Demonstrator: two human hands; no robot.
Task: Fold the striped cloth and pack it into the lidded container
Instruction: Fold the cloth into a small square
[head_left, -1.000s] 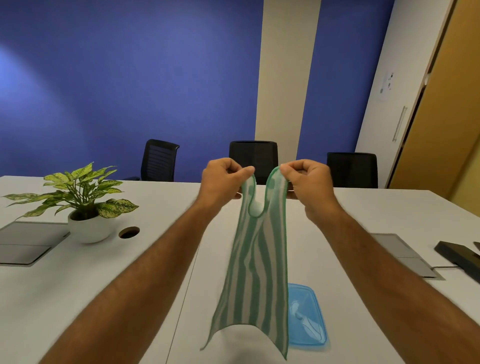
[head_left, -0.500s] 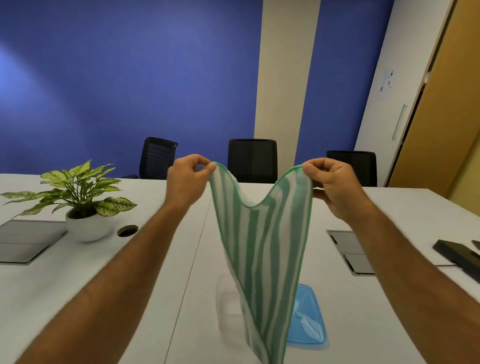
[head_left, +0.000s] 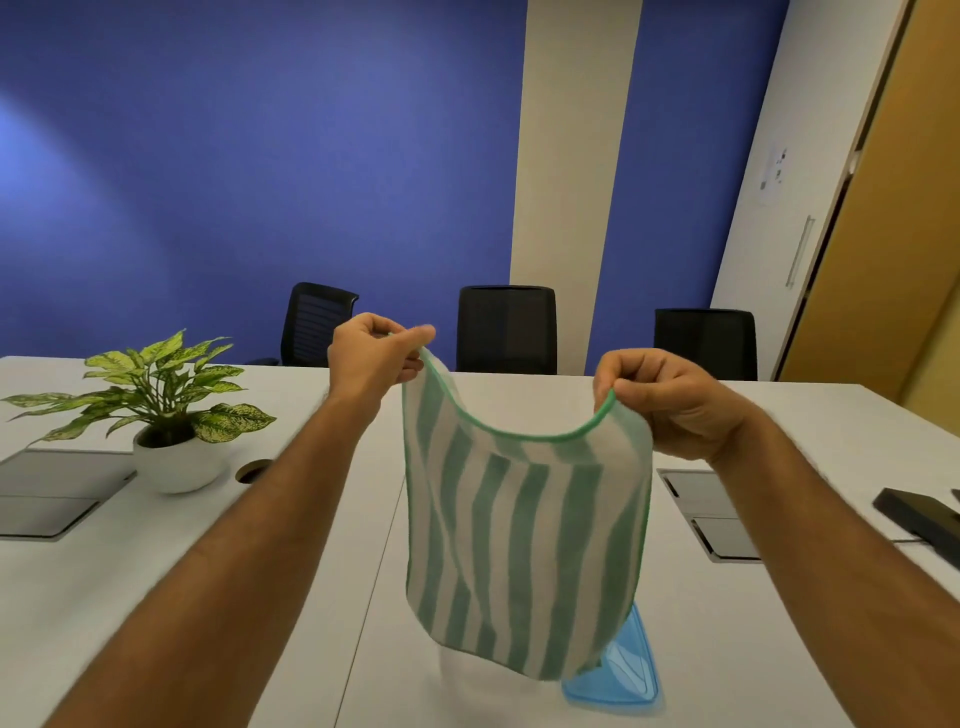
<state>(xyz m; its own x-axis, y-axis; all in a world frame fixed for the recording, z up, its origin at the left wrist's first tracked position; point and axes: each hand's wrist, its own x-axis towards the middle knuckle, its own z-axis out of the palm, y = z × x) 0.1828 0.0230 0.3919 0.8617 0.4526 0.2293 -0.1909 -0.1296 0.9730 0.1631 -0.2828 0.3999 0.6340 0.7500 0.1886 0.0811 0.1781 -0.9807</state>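
A green-and-white striped cloth (head_left: 524, 551) hangs in the air over the white table (head_left: 156, 561), held up by its two top corners. My left hand (head_left: 371, 358) pinches the left corner and my right hand (head_left: 670, 402) pinches the right one, with the top edge sagging between them. Behind the cloth's lower right corner lies a blue lid (head_left: 626, 675) flat on the table. A clear container (head_left: 462, 670) shows faintly under the cloth's bottom edge, mostly hidden by it.
A potted plant (head_left: 161, 410) in a white bowl stands at the left, next to a round cable hole (head_left: 253, 469). Grey floor-box panels (head_left: 711, 514) are set into the table on both sides. A black device (head_left: 919, 519) lies far right. Three black chairs line the far edge.
My hands have moved apart, spreading the cloth from a narrow hanging strip into a wide sheet. The right hand has dropped a little lower than the left.
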